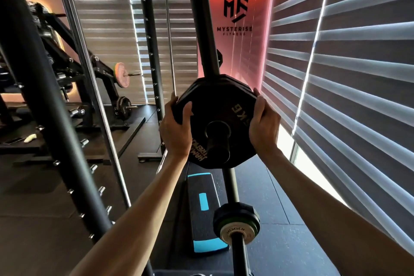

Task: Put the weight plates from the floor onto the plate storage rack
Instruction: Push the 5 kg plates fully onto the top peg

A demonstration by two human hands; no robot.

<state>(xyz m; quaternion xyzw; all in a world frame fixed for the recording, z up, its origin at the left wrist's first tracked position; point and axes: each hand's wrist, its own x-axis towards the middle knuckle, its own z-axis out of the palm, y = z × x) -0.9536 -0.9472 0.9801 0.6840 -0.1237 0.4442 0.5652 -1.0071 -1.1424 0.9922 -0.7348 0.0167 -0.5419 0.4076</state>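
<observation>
A black many-sided weight plate (215,107) with pale lettering sits on a black storage peg (218,142) that juts from the rack's upright post (202,29). At least one more black plate is stacked behind it on the same peg. My left hand (177,127) grips the plate's left edge, thumb across its face. My right hand (263,124) grips its right edge. Lower on the same post, another peg carries a small stack of plates (237,223) with a silver one in front.
A black and blue step platform (202,213) lies on the dark rubber floor behind the post. Slatted blinds (347,74) run close along the right. Black rack uprights (44,96) with pegs stand at left, with a loaded machine (122,75) further back.
</observation>
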